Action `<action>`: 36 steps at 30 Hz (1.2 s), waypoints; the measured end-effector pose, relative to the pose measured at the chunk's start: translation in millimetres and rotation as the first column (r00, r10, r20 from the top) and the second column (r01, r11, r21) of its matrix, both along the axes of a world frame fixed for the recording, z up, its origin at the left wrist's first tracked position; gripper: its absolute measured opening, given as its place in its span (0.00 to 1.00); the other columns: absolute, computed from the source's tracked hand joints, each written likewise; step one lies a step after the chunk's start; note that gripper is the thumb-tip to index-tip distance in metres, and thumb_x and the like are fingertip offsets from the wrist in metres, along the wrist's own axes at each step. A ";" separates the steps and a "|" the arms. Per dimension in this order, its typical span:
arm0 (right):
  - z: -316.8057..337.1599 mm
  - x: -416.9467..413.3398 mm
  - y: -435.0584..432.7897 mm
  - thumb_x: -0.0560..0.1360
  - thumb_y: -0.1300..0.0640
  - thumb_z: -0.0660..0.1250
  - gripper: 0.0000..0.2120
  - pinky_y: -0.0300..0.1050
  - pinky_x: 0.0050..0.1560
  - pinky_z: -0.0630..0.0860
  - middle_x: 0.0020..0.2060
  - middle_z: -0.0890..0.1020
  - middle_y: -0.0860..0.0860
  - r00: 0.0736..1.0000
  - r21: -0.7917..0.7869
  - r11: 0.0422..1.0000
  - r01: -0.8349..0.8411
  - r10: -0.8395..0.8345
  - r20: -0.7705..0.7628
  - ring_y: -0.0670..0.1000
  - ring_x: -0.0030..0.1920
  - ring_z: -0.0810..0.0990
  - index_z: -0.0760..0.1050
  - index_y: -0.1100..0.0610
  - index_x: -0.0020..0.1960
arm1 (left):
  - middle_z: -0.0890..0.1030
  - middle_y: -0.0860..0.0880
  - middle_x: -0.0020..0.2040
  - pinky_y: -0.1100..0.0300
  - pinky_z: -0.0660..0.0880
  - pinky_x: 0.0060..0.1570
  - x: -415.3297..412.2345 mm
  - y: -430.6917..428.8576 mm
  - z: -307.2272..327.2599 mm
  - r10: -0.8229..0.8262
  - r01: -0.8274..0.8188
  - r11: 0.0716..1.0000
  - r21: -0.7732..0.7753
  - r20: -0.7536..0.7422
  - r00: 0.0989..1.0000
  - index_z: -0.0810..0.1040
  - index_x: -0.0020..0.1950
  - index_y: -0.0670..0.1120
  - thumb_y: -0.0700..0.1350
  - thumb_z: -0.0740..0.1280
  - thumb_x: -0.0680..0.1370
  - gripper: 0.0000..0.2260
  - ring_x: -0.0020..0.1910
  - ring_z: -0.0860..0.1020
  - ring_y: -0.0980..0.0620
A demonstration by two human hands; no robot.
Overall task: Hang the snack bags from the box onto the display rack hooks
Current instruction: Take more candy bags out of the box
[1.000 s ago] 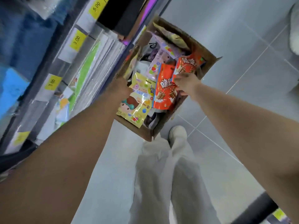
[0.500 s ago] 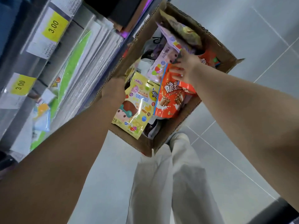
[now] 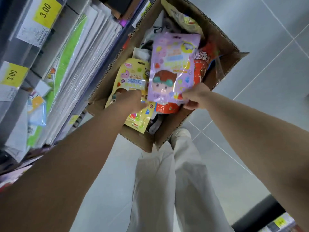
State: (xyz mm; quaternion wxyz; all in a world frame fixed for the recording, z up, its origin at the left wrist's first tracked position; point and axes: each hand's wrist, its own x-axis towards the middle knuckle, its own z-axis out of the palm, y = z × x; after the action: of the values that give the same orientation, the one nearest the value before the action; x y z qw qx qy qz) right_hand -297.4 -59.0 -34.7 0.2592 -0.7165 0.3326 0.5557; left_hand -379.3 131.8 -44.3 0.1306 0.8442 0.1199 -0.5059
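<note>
Head view, looking down into an open box. Two yellow price tags on the shelf rail at left read "3.00": an upper tag and a lower tag, each above a white slip of print too small to read. The red bag bears large white Chinese characters, of which "脆香" can be made out. The purple bag shows a cartoon face with brown hair and teal goggles among coloured sweet shapes; its lettering is blurred. The yellow bag carries a blue band of characters that cannot be read.

The corrugated cardboard box stands on the grey tiled floor, hard against the shelf, with its flaps open. The purple bag is held above the other packets, hiding much of the red bag. The right hand pinches its lower right corner, fingers curled round the edge. The left hand lies on the yellow bag beside the purple bag's lower left corner; its fingers are hidden, so their grip cannot be told.

All three bags are glossy, flat foil pouches. Flat packs wrapped in clear, shiny film fill the shelf. White trousers and a white shoe show just beside the box's near corner.
</note>
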 end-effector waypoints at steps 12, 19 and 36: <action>-28.9 46.0 50.0 0.66 0.37 0.71 0.41 0.44 0.57 0.73 0.58 0.77 0.54 0.796 -0.062 0.829 -0.556 0.552 0.250 0.55 0.61 0.76 0.66 0.61 0.68 | 0.64 0.39 0.71 0.46 0.65 0.68 10.2 36.4 -51.6 0.615 -0.614 0.782 0.111 0.031 0.788 0.50 0.74 0.39 0.58 0.77 0.63 0.52 0.70 0.65 0.40; -39.7 38.1 40.9 0.64 0.53 0.78 0.43 0.46 0.66 0.70 0.66 0.73 0.55 0.962 0.070 0.990 -0.121 0.099 0.254 0.53 0.66 0.72 0.61 0.63 0.71 | 0.78 0.51 0.57 0.53 0.75 0.55 -1.5 42.7 -32.0 0.684 -0.683 0.729 -0.041 0.058 0.727 0.70 0.63 0.47 0.59 0.80 0.54 0.42 0.57 0.77 0.49; 235.7 14.8 52.0 0.71 0.67 0.68 0.20 0.58 0.64 0.72 0.60 0.78 0.60 0.951 0.445 0.894 -0.051 -0.092 0.295 0.60 0.60 0.78 0.73 0.66 0.63 | 0.80 0.47 0.39 0.57 0.77 0.37 -68.3 71.3 254.9 0.985 -0.905 0.148 -0.399 0.142 0.098 0.77 0.40 0.44 0.47 0.81 0.58 0.18 0.38 0.80 0.48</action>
State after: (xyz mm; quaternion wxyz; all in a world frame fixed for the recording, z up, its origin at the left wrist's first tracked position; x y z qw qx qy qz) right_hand -282.6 -7.0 201.1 0.4715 -0.7119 0.1589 0.4956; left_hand -447.6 203.1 210.6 0.5336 0.6240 0.5534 -0.1397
